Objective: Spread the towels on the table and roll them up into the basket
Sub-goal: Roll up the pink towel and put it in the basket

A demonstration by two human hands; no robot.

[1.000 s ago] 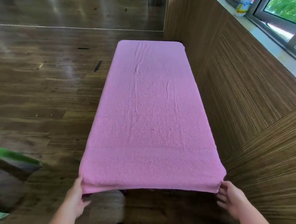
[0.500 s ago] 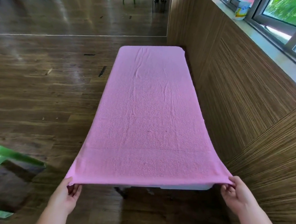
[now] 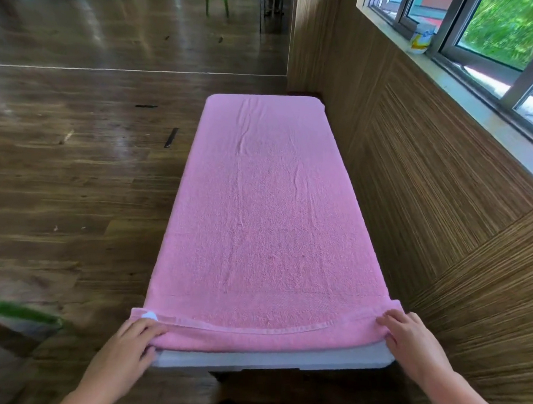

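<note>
I see the pink towel [image 3: 267, 220] lying spread flat along the whole white tabletop [image 3: 269, 361], running from the far edge to the near edge and covering it side to side. A few shallow wrinkles run lengthwise in its far half. At the near edge the towel's end is turned back over itself in one narrow fold, its hem [image 3: 252, 326] showing as a pale curved line across the width, and a small white label [image 3: 149, 315] sits by the near left corner. A bare strip of tabletop shows just below the fold.

My left hand [image 3: 128, 346] is at the near left corner, fingers curled over the folded edge with the thumb tucked under it, the grip clamped on the towel. My right hand [image 3: 409, 339] is at the near right corner, fingers lying on top of the fold and pressing it down; I cannot tell whether its thumb is under the cloth.

The wood-panelled wall [image 3: 429, 195] runs close along the tabletop's right edge.
</note>
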